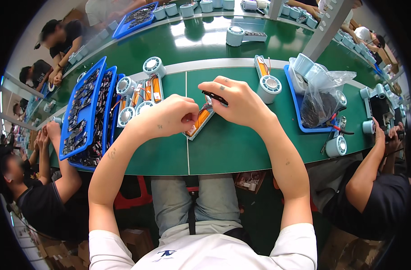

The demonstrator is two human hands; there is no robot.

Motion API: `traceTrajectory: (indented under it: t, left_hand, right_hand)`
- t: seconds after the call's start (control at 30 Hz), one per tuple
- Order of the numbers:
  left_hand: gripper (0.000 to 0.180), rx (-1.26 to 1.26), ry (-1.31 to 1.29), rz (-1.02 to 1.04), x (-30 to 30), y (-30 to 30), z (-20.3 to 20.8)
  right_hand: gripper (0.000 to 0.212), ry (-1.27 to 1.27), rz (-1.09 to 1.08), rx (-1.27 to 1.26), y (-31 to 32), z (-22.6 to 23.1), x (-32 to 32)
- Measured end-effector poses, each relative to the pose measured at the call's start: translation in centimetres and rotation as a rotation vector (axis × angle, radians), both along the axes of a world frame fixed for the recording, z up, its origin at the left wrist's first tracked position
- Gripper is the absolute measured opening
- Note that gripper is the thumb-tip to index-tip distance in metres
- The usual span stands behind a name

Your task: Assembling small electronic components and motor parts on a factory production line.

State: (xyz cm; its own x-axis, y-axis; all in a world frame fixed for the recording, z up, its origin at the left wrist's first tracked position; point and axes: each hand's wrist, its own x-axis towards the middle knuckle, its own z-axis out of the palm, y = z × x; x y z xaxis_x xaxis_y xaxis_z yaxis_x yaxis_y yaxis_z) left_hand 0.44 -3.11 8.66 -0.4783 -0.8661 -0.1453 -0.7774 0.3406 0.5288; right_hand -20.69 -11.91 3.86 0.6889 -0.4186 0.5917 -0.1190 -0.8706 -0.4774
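The right hand held a black strip. The left hand curled by an orange battery, its grip unclear.

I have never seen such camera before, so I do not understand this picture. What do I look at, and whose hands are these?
There is no machine here, only a person's two bare hands. The camera sits on that person's head and looks down; its wide lens bends straight edges.

On the green table stand blue trays of small dark parts at left. At right, another blue tray holds a clear plastic bag, with round pale-blue units nearby.

The right hand holds a narrow black piece. The left hand is curled beside an open housing with an orange block inside; what its fingers grip, if anything, is hidden.
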Motion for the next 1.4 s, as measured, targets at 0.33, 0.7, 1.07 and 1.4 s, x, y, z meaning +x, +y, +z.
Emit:
traceTrajectory:
  t: [0.33,0.7,1.07,1.4]
  left_hand:
    - [0.020,-0.081,0.519,0.139,1.5,0.0,-2.8]
    - [0.017,-0.087,1.037,0.358,-1.8,-0.8,-7.1]
    - [0.019,0.119,1.285,0.362,-1.1,-0.7,-8.0]
    - [0.022,-0.463,0.911,0.149,-0.3,-0.6,-7.9]
  right_hand:
    - [0.042,-0.046,0.038,-0.012,-0.7,-0.8,0.5]
    - [0.044,-0.161,0.061,0.050,-0.2,-1.5,-1.3]
    - [0.046,-0.189,0.016,0.030,1.4,-1.5,-0.9]
    - [0.046,-0.204,-0.072,0.175,1.5,-2.1,-0.7]
